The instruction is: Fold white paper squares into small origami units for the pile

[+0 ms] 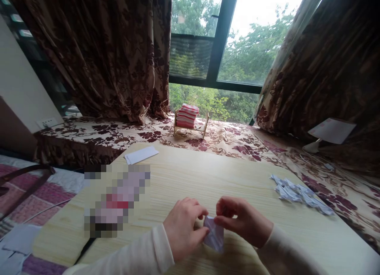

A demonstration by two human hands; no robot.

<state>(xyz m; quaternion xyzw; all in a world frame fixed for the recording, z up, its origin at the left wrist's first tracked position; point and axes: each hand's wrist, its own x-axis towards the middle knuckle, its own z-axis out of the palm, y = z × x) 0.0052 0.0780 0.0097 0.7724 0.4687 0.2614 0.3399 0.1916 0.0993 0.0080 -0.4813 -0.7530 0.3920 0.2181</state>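
Between my two hands, a small folded piece of white paper [215, 237] is held just over the front part of the table. My left hand [185, 227] pinches its left edge with thumb and fingers. At the paper's upper right edge, the thumb and curled fingers of my right hand [242, 219] grip it. A row of folded white paper pieces [297, 194] lies at the table's right side. Toward the back left, a flat stack of white paper strips [141, 154] rests near the table edge.
The pale wooden table [190, 176] has a pixelated object [118, 203] with a dark cable on its left. Behind it, a floral-covered window ledge [231, 138] carries a small rack [204, 126] of red-and-white folded cloths [187, 116] and a white lamp [331, 131].
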